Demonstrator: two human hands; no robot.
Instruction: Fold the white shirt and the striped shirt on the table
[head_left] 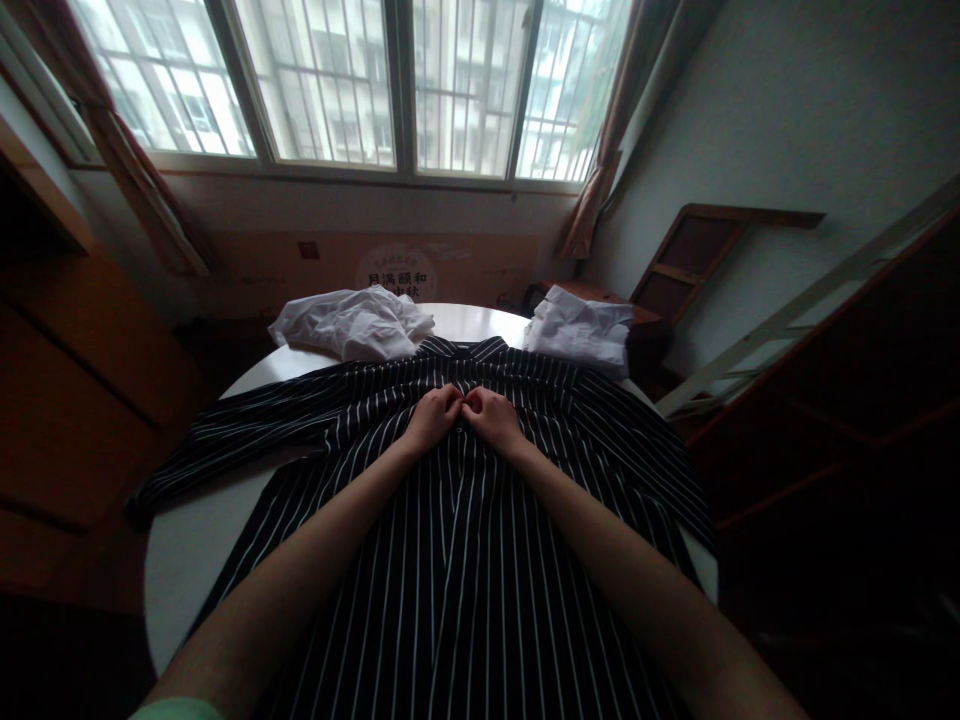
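Both hands meet knuckle to knuckle at frame centre, left hand (433, 417) and right hand (491, 419) each pinching the front placket of the black striped shirt (457, 560) spread flat over the round white tabletop (187, 545), crumpled white garment (352, 323) at 11 o'clock, folded white garment (581, 330) at 1 o'clock.

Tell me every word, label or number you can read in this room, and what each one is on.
Cardboard panel under the window: a round printed badge with Chinese characters, too blurred and partly hidden by the crumpled white garment to read reliably.
Small red mark on the same cardboard: too small to read.
Black striped shirt under the left hand and right hand: no text visible.
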